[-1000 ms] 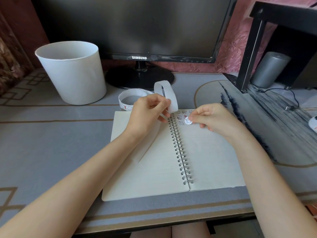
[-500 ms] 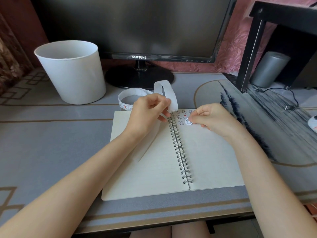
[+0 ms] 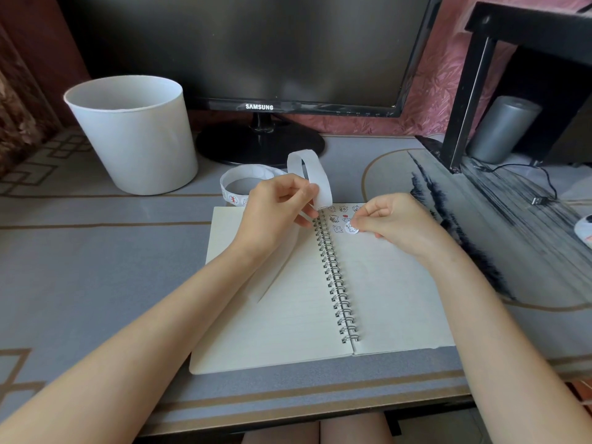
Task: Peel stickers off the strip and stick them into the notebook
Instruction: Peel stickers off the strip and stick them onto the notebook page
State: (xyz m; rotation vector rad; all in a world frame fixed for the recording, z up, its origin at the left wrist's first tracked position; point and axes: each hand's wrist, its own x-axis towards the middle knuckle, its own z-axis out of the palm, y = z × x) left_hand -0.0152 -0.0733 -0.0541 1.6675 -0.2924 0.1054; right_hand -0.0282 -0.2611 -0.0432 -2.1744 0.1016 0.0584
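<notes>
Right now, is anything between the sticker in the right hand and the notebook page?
Nothing visible. The right hand pinches the round sticker just over the notebook, on its right page, beside stickers already stuck there. Whether it touches the paper yet, I cannot tell.

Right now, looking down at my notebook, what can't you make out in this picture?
Head view only:
- Round sticker: right hand covers its edge, so whether it is stuck down is unclear.
- Stickers already on the page: drawings too small to read.
- Strip: left hand hides the stretch it grips.
- White object at the right: cut off by the frame edge.
</notes>
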